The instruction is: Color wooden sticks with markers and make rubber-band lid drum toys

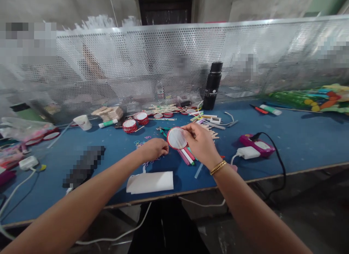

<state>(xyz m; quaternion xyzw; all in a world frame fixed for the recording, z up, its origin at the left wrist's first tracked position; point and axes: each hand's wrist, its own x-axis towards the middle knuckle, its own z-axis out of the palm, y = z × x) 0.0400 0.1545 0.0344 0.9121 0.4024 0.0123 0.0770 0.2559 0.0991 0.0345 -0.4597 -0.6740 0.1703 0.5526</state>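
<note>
My right hand [201,145] pinches a small round drum [176,138] by its right side; the drum has a white face and a thin red rim. Just left of it, my left hand [155,150] is closed with bent fingers, and whatever it may hold is hidden. Loose coloured rubber bands [141,143] lie on the blue table [114,166] around the left hand. Teal-handled pliers [163,132] show partly behind the drum. Below it lie several coloured pens [188,155]. More red-rimmed drums [129,126] sit farther back on the left.
A black bottle [212,87] stands by the perforated metal screen [131,61]. Wooden sticks [214,132] lie beyond my right hand. To the right, a magenta power strip [261,146] holds a white charger [248,153]. A folded white paper [150,182] lies near the front edge.
</note>
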